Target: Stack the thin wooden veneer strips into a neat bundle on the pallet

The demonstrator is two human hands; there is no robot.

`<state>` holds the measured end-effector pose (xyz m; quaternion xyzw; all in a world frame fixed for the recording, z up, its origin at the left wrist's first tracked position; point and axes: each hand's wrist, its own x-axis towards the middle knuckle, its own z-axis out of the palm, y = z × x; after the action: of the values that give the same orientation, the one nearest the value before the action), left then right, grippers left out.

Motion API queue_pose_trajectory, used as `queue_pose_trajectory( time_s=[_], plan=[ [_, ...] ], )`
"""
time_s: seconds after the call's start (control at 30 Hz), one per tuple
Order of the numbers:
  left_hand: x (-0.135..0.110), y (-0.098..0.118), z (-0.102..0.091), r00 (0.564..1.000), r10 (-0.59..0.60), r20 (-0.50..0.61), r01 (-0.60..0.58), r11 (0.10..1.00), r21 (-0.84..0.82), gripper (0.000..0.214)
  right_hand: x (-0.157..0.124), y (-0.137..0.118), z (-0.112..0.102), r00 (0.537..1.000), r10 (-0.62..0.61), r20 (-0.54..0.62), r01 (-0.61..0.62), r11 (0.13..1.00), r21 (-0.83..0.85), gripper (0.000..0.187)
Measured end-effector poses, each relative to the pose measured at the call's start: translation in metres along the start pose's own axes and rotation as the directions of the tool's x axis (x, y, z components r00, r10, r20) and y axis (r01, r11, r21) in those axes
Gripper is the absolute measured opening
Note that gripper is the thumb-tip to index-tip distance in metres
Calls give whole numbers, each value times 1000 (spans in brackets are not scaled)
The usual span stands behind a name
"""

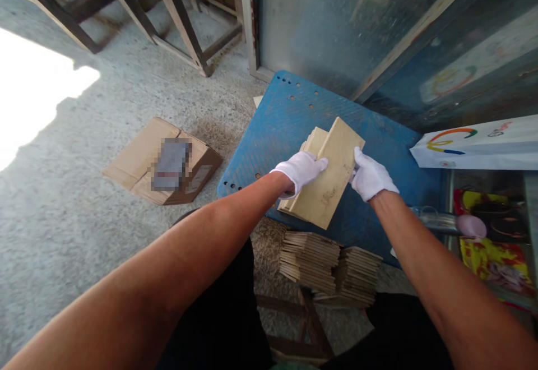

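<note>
Both my hands wear white gloves and grip a small stack of pale wooden boards (328, 176) held over a blue perforated panel (290, 123). My left hand (300, 172) is closed on the stack's left edge, with its thumb on the top board. My right hand (370, 176) is closed on the stack's right edge. The top board lies askew over the ones under it. Below the held stack, two piles of thinner wooden slats (328, 266) rest near my knees.
A flattened cardboard box (162, 160) lies on the concrete floor at left. Wooden frames (168, 17) stand at the back. A glass-fronted frame (357, 28) leans behind the blue panel. A white paper bag (479, 146) and cluttered items (491, 235) sit at right.
</note>
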<state>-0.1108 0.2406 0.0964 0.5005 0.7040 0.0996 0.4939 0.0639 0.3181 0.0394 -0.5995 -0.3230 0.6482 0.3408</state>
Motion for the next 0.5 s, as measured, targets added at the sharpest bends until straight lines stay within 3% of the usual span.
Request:
queue_pose_trajectory(
  time_s=[0.17,0.33,0.5],
  plan=[
    [8,-2,-2,998,-67,-15,69,980,187,50,14,5,5,996,-84,-37,83,996,-41,23],
    [10,-3,-2,998,-33,-56,49,948,314,49,23,5,14,991,-119,-54,114,990,-85,23],
    [12,-1,-3,984,13,-180,39,958,284,45,27,12,20,979,-165,-122,146,977,-155,27]
  ],
)
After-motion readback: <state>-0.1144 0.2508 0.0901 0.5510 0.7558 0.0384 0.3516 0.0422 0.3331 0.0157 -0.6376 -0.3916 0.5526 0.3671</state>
